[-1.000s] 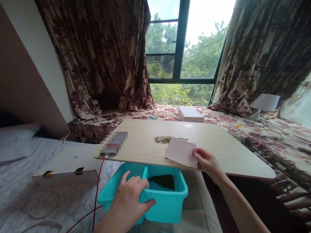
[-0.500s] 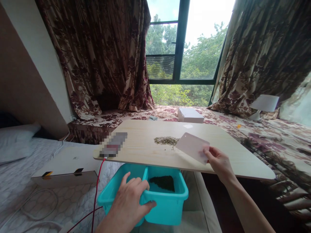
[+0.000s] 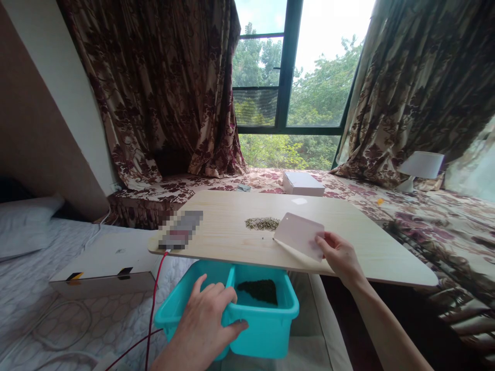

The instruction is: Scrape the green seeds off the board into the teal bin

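Observation:
My left hand [image 3: 207, 319] grips the near rim of a turquoise plastic bin [image 3: 266, 330], thumb on the outside wall, fingers over the divider. The bin sits just under the front edge of a light wooden tabletop [image 3: 348, 226] and holds a dark pile of small grains [image 3: 258, 291] in its right compartment. My right hand [image 3: 337, 255] pinches a pale pink flat card [image 3: 298, 236] by its right edge, tilted with its left edge down on the tabletop. A small heap of greenish grains [image 3: 262, 223] lies on the wood just left of the card.
A blurred dark object [image 3: 181, 229] lies at the table's left end with a red cable [image 3: 153, 314] hanging from it. A white box [image 3: 302, 183] and a white lamp [image 3: 419, 166] stand on the floral window seat. A flat cardboard box [image 3: 104, 260] rests on the bed.
My right hand first carried the card away from the table's front edge to the right, then brought it back left and down beside the grain heap. My left hand stayed on the bin.

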A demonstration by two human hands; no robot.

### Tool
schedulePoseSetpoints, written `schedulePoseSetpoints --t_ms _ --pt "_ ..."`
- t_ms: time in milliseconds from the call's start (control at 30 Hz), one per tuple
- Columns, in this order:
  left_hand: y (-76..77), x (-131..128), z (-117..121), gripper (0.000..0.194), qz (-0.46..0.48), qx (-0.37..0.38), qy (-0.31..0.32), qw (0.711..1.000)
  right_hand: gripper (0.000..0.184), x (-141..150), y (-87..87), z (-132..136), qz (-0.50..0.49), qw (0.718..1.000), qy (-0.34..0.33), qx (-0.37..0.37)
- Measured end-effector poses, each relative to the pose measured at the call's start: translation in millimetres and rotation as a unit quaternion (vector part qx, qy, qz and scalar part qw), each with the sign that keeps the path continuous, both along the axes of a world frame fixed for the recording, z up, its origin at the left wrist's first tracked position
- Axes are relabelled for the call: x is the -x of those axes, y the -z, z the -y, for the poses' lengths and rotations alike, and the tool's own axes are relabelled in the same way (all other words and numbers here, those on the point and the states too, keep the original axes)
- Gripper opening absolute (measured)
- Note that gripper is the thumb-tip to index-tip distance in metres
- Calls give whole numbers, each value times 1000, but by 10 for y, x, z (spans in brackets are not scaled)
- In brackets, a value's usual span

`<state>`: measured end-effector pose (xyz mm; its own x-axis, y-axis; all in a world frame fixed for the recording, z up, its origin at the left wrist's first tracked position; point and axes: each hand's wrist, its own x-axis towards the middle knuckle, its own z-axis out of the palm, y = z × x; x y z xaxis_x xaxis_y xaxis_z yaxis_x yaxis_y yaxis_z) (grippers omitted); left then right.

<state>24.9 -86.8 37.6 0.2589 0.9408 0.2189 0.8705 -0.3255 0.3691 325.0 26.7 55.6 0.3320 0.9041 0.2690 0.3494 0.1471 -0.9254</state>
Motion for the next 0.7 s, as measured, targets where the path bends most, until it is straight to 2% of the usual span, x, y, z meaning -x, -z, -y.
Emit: schedulePoseSetpoints --t_ms 233,500,700 --pt "-25 -12 3 17 -1 2 -4 1000 30 8 -14 -56 5 1000 17 -20" --pt "27 14 -26 20 13 25 -4 1000 30 52 -2 -100 -4 999 -19 -29" --pt "14 5 -21 19 6 28 -3 1000 27 17 10 -111 4 999 -14 -43"
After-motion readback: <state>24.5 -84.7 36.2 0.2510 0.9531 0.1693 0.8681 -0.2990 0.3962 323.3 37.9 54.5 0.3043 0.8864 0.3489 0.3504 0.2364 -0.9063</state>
